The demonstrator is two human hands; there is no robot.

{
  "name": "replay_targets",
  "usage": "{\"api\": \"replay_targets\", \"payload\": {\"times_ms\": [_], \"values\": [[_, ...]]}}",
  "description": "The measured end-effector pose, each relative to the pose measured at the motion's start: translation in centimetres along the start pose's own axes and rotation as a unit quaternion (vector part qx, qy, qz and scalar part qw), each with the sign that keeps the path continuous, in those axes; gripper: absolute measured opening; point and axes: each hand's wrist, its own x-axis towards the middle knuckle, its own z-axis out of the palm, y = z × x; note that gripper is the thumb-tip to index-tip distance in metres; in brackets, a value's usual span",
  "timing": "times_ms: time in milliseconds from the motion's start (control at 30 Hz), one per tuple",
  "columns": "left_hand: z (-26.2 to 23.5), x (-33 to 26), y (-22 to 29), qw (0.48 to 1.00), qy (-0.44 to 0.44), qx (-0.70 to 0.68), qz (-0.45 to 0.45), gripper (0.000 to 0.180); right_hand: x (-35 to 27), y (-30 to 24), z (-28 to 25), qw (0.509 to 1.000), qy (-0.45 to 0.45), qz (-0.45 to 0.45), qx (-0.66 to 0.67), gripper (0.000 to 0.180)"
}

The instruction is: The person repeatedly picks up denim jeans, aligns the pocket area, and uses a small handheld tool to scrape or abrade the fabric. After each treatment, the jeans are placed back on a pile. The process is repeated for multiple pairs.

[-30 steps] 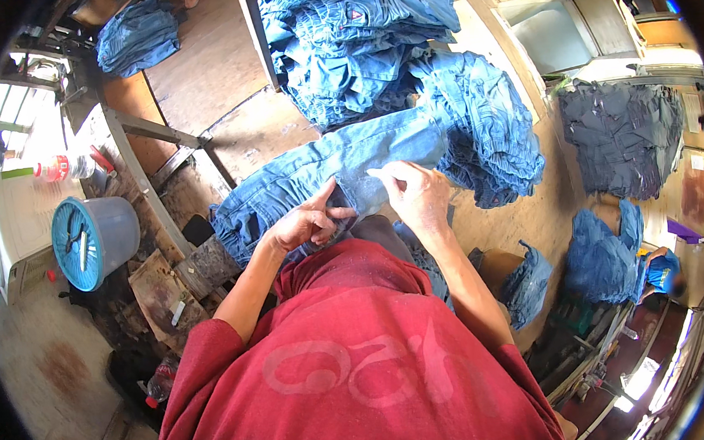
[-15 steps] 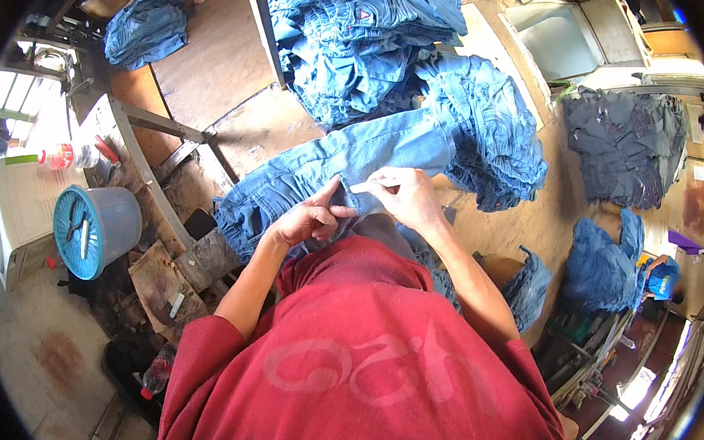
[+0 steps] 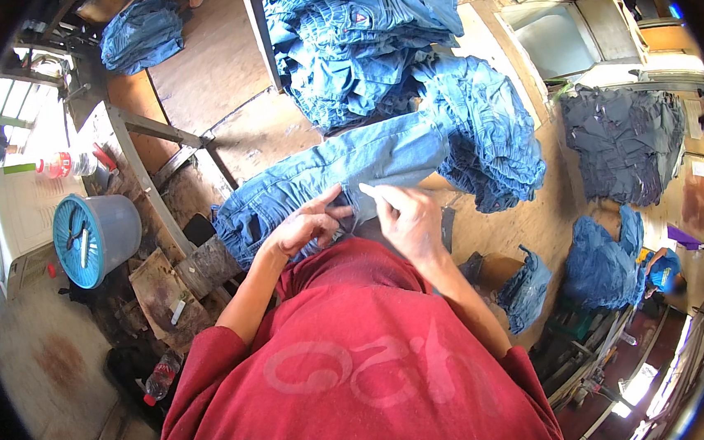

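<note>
A blue denim garment (image 3: pixel 379 143) with a gathered end lies across in front of me, its legs stretched from left to right. My left hand (image 3: pixel 309 225) rests at its near edge with the index finger and thumb stretched apart and the other fingers partly bent. My right hand (image 3: pixel 410 222) is closed in a pinch just to the right of it, over the denim's near edge. From its fingertips sticks the pale end of what looks like a piece of white chalk; most of it is hidden by the fingers.
A tall pile of denim garments (image 3: pixel 362 29) stands beyond, and a dark grey pile (image 3: pixel 623 145) to the right. At left are a blue-lidded bucket (image 3: pixel 117 230) with scissors on it, a metal frame (image 3: pixel 136 150) and a plastic bottle (image 3: pixel 162 377). A person (image 3: pixel 663 270) is far right.
My right hand has turned and drawn slightly nearer to me, so less of the white piece shows. My left hand has shifted little, still at the denim edge.
</note>
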Motion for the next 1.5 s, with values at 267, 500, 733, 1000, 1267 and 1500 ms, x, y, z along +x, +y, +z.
{"api": "replay_targets", "payload": {"times_ms": [267, 500, 733, 1000, 1267, 1500], "values": [[-0.2, -0.1, -0.2, 0.979, -0.055, -0.191, -0.037, 0.110, -2.7, -3.1, 1.9, 0.996, -0.024, -0.049, -0.075, 0.030], [-1.2, 0.4, -0.6, 0.975, -0.067, -0.204, -0.056, 0.106, -2.9, -3.3, 2.2, 0.987, 0.011, -0.046, -0.153, 0.029], [-1.2, 0.2, -0.5, 0.970, -0.075, -0.224, -0.057, 0.101, -3.1, -2.9, 2.7, 0.980, 0.003, -0.062, -0.192, 0.030], [-1.4, -0.1, -0.4, 0.968, -0.086, -0.227, -0.062, 0.101, -2.5, -4.1, 2.0, 0.992, -0.065, -0.052, -0.099, 0.027], [-1.7, 0.1, -0.5, 0.953, -0.128, -0.265, -0.070, 0.103, 0.1, -1.7, -0.3, 0.999, 0.007, 0.037, -0.037, 0.016], [-1.4, 0.0, -0.4, 0.956, -0.119, -0.257, -0.072, 0.106, 0.3, 0.1, -0.4, 0.997, -0.035, 0.076, -0.007, 0.015]]}}
